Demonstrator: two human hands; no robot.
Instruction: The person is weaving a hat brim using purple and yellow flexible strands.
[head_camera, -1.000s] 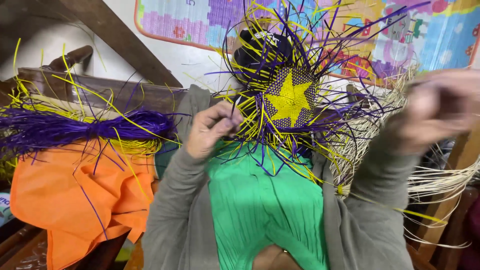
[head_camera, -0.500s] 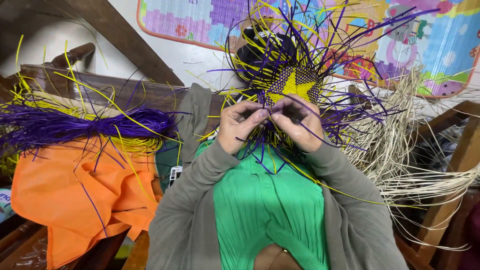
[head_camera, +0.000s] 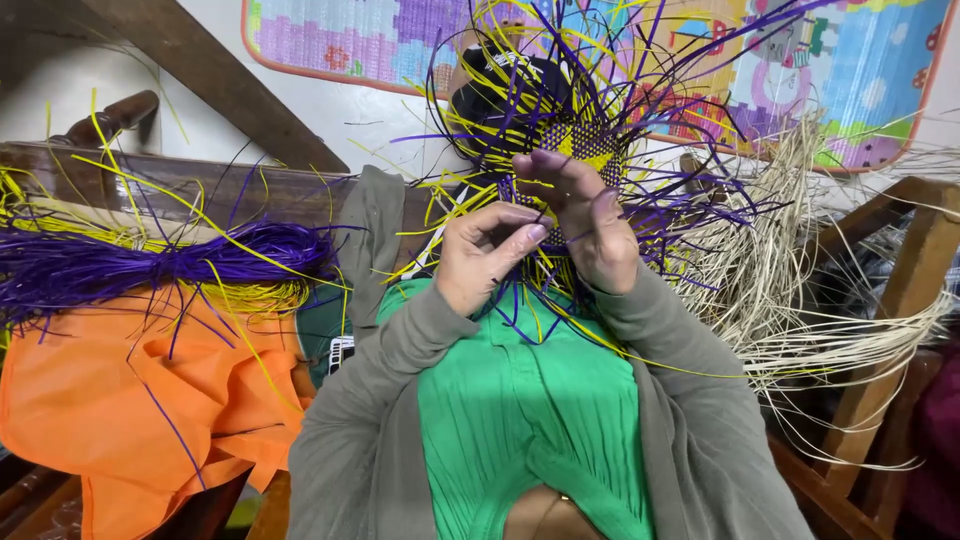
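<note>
**Both hands meet at the lower edge of the weave**

The weave (head_camera: 575, 140) — a small purple-and-yellow woven panel with loose strips fanning out all round — sits in the upper middle of the frame, just above the two hands and touching them. The left hand (head_camera: 485, 255) is lower and a little left of centre, thumb and forefinger closed together on thin strips that trail down from the panel's lower edge. The right hand (head_camera: 585, 220) lies just beside it, higher and nearer the panel, its fingers curled over the panel's bottom edge and pressed on the woven part; which strip it pinches I cannot tell. The two hands are together, nearly touching.

The free strips run mostly up and outward from the panel, a few hanging down over the green shirt (head_camera: 520, 400). A purple bundle (head_camera: 150, 265) lies well apart at the left of the frame, on orange cloth (head_camera: 120, 400); pale straw (head_camera: 790, 290) spreads at the right.
</note>
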